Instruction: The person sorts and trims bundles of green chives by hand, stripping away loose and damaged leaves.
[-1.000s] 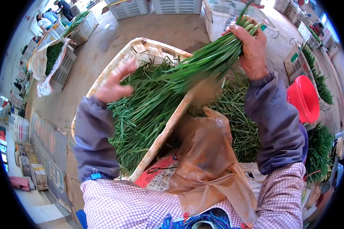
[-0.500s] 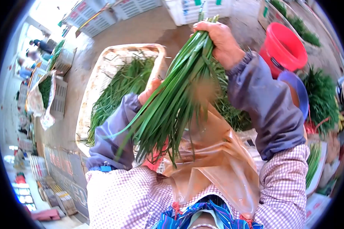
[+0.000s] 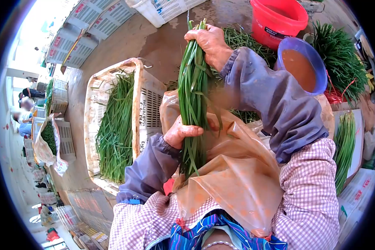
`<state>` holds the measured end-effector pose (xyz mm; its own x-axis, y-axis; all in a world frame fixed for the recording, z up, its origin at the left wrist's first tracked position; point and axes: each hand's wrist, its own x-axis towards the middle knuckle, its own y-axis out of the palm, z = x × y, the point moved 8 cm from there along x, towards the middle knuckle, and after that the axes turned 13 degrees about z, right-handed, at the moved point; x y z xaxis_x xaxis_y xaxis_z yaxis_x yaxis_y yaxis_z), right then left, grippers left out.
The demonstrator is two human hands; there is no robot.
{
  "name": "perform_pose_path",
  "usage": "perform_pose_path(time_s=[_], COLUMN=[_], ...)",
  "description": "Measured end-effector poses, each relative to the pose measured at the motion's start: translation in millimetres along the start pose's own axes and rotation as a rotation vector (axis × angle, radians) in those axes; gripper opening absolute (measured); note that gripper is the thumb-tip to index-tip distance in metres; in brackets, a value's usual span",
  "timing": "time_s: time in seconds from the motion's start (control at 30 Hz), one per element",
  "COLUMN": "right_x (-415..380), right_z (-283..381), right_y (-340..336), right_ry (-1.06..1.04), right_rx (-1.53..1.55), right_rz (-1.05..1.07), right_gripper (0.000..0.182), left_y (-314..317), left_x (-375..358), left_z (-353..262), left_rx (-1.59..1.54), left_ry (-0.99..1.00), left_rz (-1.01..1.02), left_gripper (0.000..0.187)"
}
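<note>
A bunch of long green garlic chives (image 3: 191,83) hangs upright in front of me, its pale cut ends at the top. My right hand (image 3: 212,45) is closed round it just below those ends. Lower down, my left hand (image 3: 181,132) is wrapped round the leaves, thumb across the front and the other fingers mostly hidden behind. The leaf tips hang over the tan plastic apron (image 3: 233,183) on my lap. To the left, a white plastic crate (image 3: 138,108) holds a pile of loose garlic chives (image 3: 116,129).
A red bucket (image 3: 275,25) and a purple basin (image 3: 321,68) of brown water stand at the upper right. Beside them are tied green bunches (image 3: 337,58). More chives (image 3: 345,146) lie at the right. White crates (image 3: 166,10) stand at the back; people (image 3: 26,114) are far left.
The bunch has swung from a slant to nearly vertical and is gathered narrower. My left hand has come round to its front, and my right hand has moved slightly left. The view has shifted.
</note>
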<state>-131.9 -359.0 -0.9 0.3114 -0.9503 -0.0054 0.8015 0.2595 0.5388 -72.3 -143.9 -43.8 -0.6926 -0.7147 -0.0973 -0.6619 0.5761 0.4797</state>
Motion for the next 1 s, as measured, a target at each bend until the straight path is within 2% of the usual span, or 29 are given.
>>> perform_pose_path(time_s=[0.07,0.13,0.17,0.2,0.3,0.37,0.43,0.5,0.6,0.67,0.7,0.87,0.9,0.97,1.0], right_x=[-1.7,-16.6,-24.7,-27.6,-76.0,-95.3,-84.7,-84.0,-61.7,-58.9,-59.7,-20.7,-15.4,-3.9,1.0], right_z=[-2.4,2.3,5.2,4.7,-48.5,-70.9,-78.7,-73.3,-103.3,-92.7,-78.1,-1.1,3.3,13.0,21.6], right_y=[-7.0,-4.2,-4.2,-12.3,-26.6,-17.0,-8.2,-5.5,-32.0,-52.3,-62.2,-78.4,-87.7,-120.5,-140.1], right_ry=[0.052,0.112,0.143,0.057,0.410,0.538,0.378,0.332,0.458,0.544,0.518,0.165,0.153,0.001,-0.106], right_rx=[0.021,0.184,0.267,0.202,0.441,0.600,0.479,0.289,0.198,0.198,0.303,0.542,0.522,0.655,0.702], right_rz=[0.063,0.209,0.283,0.452,0.542,0.514,0.497,0.573,0.623,0.596,0.528,0.524,0.448,0.312,0.358], right_gripper=[0.017,0.021,0.025,0.034,0.032,0.049,0.040,0.035,0.025,0.021,0.018,0.017,0.017,0.018,0.017], left_y=[1.4,-4.7,-8.1,-11.9,-21.2,-30.9,-34.9,-38.6,-51.3,-62.6,-65.7,-51.6,-50.7,-45.4,-44.0], left_x=[-8.2,-20.1,-24.5,-29.6,-35.1,-37.1,-38.8,-43.6,-66.5,-84.1,-90.4,-97.7,-99.0,-102.4,-103.7], left_z=[-3.2,-9.0,-17.0,-24.5,-51.7,-58.3,-63.8,-70.9,-74.0,-68.9,-63.2,-32.5,-29.2,-22.8,-19.8], left_rx=[-0.108,-0.143,-0.123,-0.105,-0.059,0.056,0.088,0.073,-0.081,-0.168,-0.221,-0.475,-0.477,-0.536,-0.562], left_ry=[-0.111,-0.235,-0.229,-0.224,-0.191,-0.223,-0.252,-0.283,-0.287,-0.262,-0.251,-0.193,-0.206,-0.185,-0.173], left_rz=[-0.171,-0.343,-0.360,-0.382,-0.458,-0.520,-0.480,-0.463,-0.436,-0.383,-0.338,-0.136,-0.116,-0.013,0.040], left_gripper=[0.048,0.044,0.044,0.043,0.039,0.039,0.038,0.038,0.039,0.041,0.041,0.044,0.047,0.046,0.046])
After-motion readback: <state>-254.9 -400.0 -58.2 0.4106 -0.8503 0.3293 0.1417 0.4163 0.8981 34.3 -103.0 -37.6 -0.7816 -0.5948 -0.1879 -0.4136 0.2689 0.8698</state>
